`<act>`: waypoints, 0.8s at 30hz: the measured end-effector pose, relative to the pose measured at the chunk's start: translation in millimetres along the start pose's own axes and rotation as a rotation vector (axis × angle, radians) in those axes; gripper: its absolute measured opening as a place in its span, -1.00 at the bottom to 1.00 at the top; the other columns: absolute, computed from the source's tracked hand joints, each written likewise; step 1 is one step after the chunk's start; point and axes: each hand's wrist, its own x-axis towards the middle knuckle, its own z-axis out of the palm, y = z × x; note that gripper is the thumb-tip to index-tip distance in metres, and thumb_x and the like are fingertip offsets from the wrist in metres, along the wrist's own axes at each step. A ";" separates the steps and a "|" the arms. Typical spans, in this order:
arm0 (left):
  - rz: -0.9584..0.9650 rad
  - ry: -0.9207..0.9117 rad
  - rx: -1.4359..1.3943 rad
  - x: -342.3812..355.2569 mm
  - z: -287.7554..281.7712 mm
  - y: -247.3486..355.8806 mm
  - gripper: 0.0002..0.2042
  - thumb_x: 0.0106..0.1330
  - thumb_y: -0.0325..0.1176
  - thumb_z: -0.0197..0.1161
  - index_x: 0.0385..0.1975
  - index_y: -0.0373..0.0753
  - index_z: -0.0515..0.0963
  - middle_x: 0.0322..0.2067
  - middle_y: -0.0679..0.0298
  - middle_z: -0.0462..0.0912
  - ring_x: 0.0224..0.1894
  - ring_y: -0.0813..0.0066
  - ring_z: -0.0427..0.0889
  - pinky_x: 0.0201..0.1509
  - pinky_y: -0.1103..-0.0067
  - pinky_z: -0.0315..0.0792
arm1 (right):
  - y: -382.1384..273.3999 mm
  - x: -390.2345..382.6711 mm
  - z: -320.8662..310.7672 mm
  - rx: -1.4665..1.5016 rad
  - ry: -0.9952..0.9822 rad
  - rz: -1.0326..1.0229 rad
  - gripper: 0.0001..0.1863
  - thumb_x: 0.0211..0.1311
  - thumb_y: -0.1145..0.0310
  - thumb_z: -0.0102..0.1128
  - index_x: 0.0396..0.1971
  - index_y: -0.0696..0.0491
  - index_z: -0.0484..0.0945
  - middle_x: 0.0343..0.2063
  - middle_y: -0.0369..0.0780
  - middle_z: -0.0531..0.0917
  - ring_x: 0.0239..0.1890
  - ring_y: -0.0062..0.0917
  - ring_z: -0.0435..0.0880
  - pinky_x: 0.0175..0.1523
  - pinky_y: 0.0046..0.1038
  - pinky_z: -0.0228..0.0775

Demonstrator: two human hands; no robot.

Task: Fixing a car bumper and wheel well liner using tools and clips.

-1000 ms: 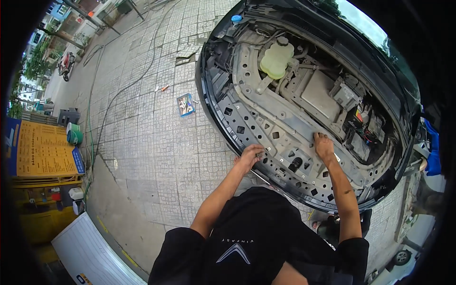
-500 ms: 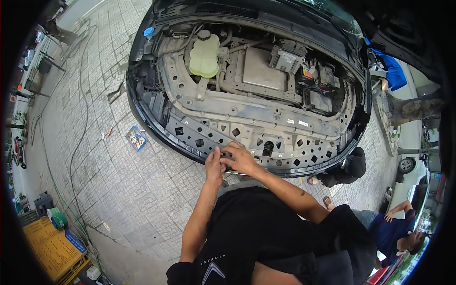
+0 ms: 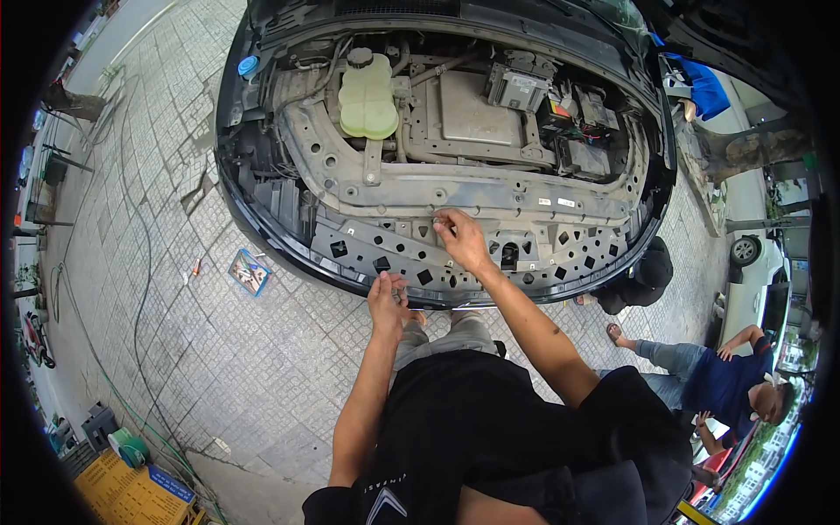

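Over the perforated front panel (image 3: pixel 398 249) of a car with its hood up, my right hand (image 3: pixel 462 238) pinches thumb and fingers together. Its fingertips are at the rear edge of that panel, beside the long grey crossbeam (image 3: pixel 455 199). Whatever sits in the pinch is too small to name. My left hand (image 3: pixel 386 302) is half curled at the car's black front edge (image 3: pixel 337 284), palm turned inward. Something small may lie in its fingers, but I cannot make it out.
A pale green fluid tank (image 3: pixel 367 98), a battery (image 3: pixel 564 114) and a grey control box (image 3: pixel 518 87) fill the engine bay. An open blue box of small parts (image 3: pixel 249 273) lies on the paving. A person in black (image 3: pixel 643 276) crouches at the car's right front; another person (image 3: pixel 722 372) stands behind.
My hands were together at the front edge; now they are apart. The right has moved forward over the panel, while the left stays near the edge. The view has shifted slightly.
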 end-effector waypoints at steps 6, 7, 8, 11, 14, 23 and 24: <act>-0.020 0.115 0.139 2.6 -65.8 -2.4 -0.67 0.51 -0.06 0.04 -0.21 -0.24 0.53 -0.43 0.34 0.57 -0.50 0.65 0.39 -0.46 0.68 0.25 | 42.2 64.8 -9.1 -0.350 0.001 -0.153 -0.79 0.25 0.37 0.20 -0.14 0.00 0.68 -0.15 -0.23 0.63 -0.15 -0.25 0.66 -0.04 -0.29 0.51; -0.014 0.127 0.126 2.0 -76.2 -2.8 -0.68 0.51 -0.07 0.04 -0.22 -0.22 0.53 -0.45 0.37 0.57 -0.50 0.66 0.40 -0.48 0.68 0.26 | 39.3 66.5 -10.3 -0.405 -0.059 -0.129 -0.79 0.25 0.38 0.17 -0.15 -0.03 0.68 -0.15 -0.24 0.63 -0.14 -0.23 0.65 -0.03 -0.27 0.51; -0.012 0.131 0.121 1.4 -89.2 -5.0 -0.68 0.51 -0.07 0.04 -0.22 -0.22 0.53 -0.45 0.37 0.57 -0.50 0.66 0.40 -0.48 0.68 0.26 | 37.4 68.1 -9.9 -0.459 -0.122 -0.109 -0.78 0.26 0.38 0.14 -0.15 -0.05 0.69 -0.14 -0.25 0.62 -0.12 -0.21 0.64 -0.02 -0.24 0.51; 0.013 0.271 0.070 2.0 -117.3 -10.0 -0.69 0.52 -0.09 0.03 -0.24 -0.24 0.53 -0.47 0.34 0.57 -0.55 0.68 0.38 -0.52 0.69 0.27 | 35.9 72.1 -12.3 -0.576 -0.148 -0.196 -0.78 0.22 0.41 0.13 -0.18 -0.05 0.68 -0.15 -0.22 0.62 -0.12 -0.20 0.64 -0.03 -0.22 0.52; 0.037 0.337 0.082 4.4 -143.9 -14.1 -0.68 0.52 -0.10 0.03 -0.24 -0.25 0.53 -0.48 0.32 0.57 -0.58 0.67 0.37 -0.54 0.69 0.26 | 25.9 75.9 -7.5 -0.706 -0.188 -0.162 -0.80 0.20 0.44 0.09 -0.23 -0.01 0.66 -0.18 -0.18 0.62 -0.11 -0.19 0.64 -0.05 -0.19 0.54; 0.070 0.422 0.037 18.7 -159.5 -10.5 -0.66 0.52 -0.10 0.01 -0.24 -0.27 0.52 -0.48 0.31 0.55 -0.57 0.67 0.36 -0.54 0.68 0.26 | 13.3 92.0 -9.1 -0.870 -0.326 -0.200 -0.83 0.22 0.38 0.12 -0.24 0.06 0.61 -0.16 -0.11 0.63 -0.12 -0.15 0.66 -0.06 -0.17 0.55; 0.068 0.424 0.020 20.2 -159.3 -9.9 -0.66 0.52 -0.09 0.01 -0.24 -0.27 0.52 -0.48 0.32 0.54 -0.57 0.67 0.35 -0.54 0.68 0.26 | 11.5 92.3 -7.8 -0.866 -0.331 -0.212 -0.83 0.22 0.38 0.12 -0.24 0.06 0.61 -0.16 -0.11 0.63 -0.12 -0.15 0.66 -0.06 -0.17 0.55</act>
